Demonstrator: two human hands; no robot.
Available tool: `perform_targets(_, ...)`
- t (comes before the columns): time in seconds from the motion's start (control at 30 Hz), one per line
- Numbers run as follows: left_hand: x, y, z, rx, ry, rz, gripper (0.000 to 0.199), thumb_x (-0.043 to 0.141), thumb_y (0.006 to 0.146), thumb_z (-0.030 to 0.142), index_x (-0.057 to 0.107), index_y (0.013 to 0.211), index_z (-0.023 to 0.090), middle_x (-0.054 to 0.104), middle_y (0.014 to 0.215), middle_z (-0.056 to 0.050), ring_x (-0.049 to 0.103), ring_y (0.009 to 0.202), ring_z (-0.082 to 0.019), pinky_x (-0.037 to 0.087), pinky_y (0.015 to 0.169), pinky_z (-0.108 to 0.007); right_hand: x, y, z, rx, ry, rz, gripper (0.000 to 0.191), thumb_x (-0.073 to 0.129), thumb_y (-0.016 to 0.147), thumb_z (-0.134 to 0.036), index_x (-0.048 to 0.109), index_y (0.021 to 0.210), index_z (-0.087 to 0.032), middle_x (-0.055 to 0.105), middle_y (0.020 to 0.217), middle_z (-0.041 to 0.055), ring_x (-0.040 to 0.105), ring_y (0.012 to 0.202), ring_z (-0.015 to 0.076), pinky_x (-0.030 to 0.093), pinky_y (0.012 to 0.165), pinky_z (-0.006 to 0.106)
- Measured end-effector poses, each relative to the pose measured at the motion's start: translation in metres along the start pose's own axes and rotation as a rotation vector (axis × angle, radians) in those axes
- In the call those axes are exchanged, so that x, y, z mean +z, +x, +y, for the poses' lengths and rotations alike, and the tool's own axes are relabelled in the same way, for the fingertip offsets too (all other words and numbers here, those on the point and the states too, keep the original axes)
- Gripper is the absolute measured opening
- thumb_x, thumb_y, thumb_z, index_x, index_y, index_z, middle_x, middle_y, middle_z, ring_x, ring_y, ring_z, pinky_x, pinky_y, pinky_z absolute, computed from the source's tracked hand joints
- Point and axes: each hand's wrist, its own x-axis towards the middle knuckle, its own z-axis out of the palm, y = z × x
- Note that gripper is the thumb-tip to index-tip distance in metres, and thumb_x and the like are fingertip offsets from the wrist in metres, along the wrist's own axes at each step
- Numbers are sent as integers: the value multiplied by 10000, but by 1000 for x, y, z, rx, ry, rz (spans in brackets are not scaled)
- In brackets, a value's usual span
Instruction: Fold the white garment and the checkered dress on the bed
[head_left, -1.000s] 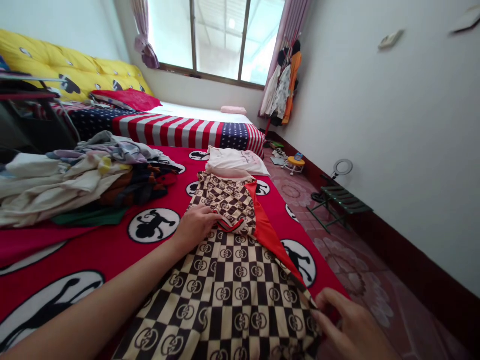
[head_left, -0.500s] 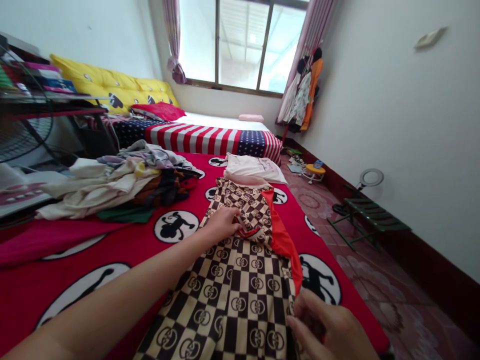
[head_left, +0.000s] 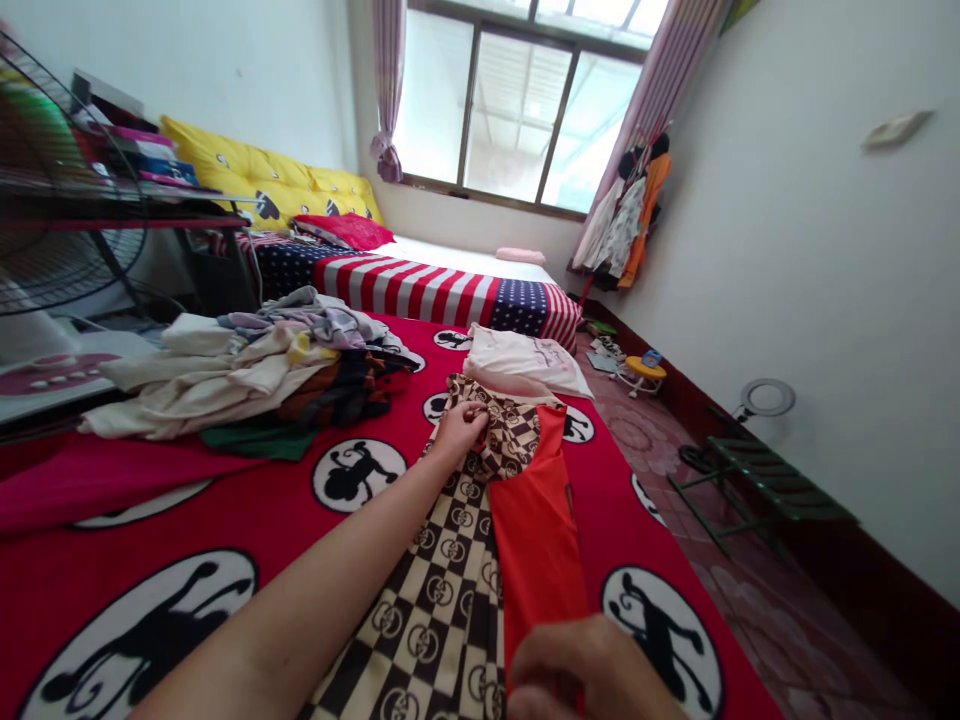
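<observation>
A brown-and-beige checkered dress [head_left: 442, 560] with a ring pattern lies lengthwise on a red blanket [head_left: 300, 520]. Its right side is folded over toward the middle, so a red-orange panel [head_left: 536, 530] faces up. Near the neckline, my left hand [head_left: 461, 430] pinches the checkered cloth. At the bottom of the view, my right hand [head_left: 592, 665] is curled over the lower end of the red-orange panel and grips the dress edge; its fingertips are partly hidden. Just beyond the neckline lies a white garment [head_left: 525, 358], spread flat.
To the left is a heap of crumpled clothes [head_left: 255, 370], with a fan [head_left: 67, 200] beside it. Behind stands a bed with a stars-and-stripes cover [head_left: 420, 290]. On the floor at right are a green folding stool [head_left: 780, 480] and a small yellow stool [head_left: 643, 368].
The dress's right side has been turned inward, exposing more red-orange cloth. My right hand has moved slightly left and down; my left hand is nearer the neckline. The view has shifted.
</observation>
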Motion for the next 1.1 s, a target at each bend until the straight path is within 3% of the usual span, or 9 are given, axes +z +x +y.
perform_targets(0.1, -1, -7, -10, 5, -63, 19, 399, 538, 862, 411, 589, 1147, 136, 685, 1018, -104, 658, 894, -177, 526, 757, -269, -48, 43, 22, 19, 83, 282, 215, 541, 807, -343, 687, 763, -192, 657, 649, -4, 544, 553, 113, 379, 501, 205)
perform_targets(0.23, -3, -10, -12, 34, -37, 6, 602, 747, 697, 346, 537, 1233, 169, 676, 1051, -89, 653, 917, -203, 522, 813, -307, -100, 120, 76, 80, 94, 654, 293, 588, 721, -357, 667, 921, -158, 671, 752, 34, 574, 541, 135, 459, 547, 257)
perform_targets(0.33, -3, -12, -12, 71, 67, -42, 628, 760, 642, 192, 545, 1232, 201, 680, 1055, -61, 655, 909, -209, 520, 838, -329, -120, 167, 105, 140, 43, 765, 403, 573, 703, -322, 638, 1061, -147, 639, 650, -1, 585, 529, 143, 460, 546, 258)
perform_targets(0.43, -2, -13, -12, 108, 116, -37, 598, 707, 641, 94, 566, 1209, 218, 668, 1117, -42, 637, 993, -211, 497, 906, -330, -132, 197, 118, 177, -25, 749, 398, 613, 673, -322, 666, 1031, -155, 607, 548, -28, 560, 487, 140, 421, 505, 238)
perform_targets(0.6, -5, -6, -8, 174, 86, 36, 536, 628, 685, 33, 585, 1183, 225, 642, 1185, -26, 604, 1081, -193, 456, 980, -316, -147, 218, 129, 239, -105, 725, 193, 630, 659, -339, 687, 698, -159, 631, 536, 14, 571, 498, 156, 396, 496, 238)
perform_targets(0.8, -6, 1, -7, 258, 209, 141, 506, 616, 691, 10, 595, 1154, 212, 628, 1172, -48, 574, 1115, -206, 430, 1015, -341, -129, 220, 132, 379, -256, 883, 238, 572, 728, -392, 678, 796, -189, 695, 747, 78, 635, 724, 240, 409, 592, 289)
perform_targets(0.93, -6, 2, -12, 236, 274, 167, 534, 601, 664, -22, 589, 1151, 198, 621, 1134, -65, 575, 1096, -212, 436, 1011, -350, -115, 218, 127, 519, -384, 879, 219, 535, 773, -384, 657, 859, -224, 700, 822, 69, 641, 795, 259, 404, 608, 304)
perform_targets(1.1, -8, -2, -5, 317, 372, 225, 502, 603, 681, -2, 593, 1148, 181, 561, 1166, -91, 528, 1134, -226, 407, 1036, -376, -125, 217, 117, 555, -408, 839, 258, 543, 770, -332, 636, 968, -195, 680, 826, 100, 636, 792, 277, 415, 623, 331)
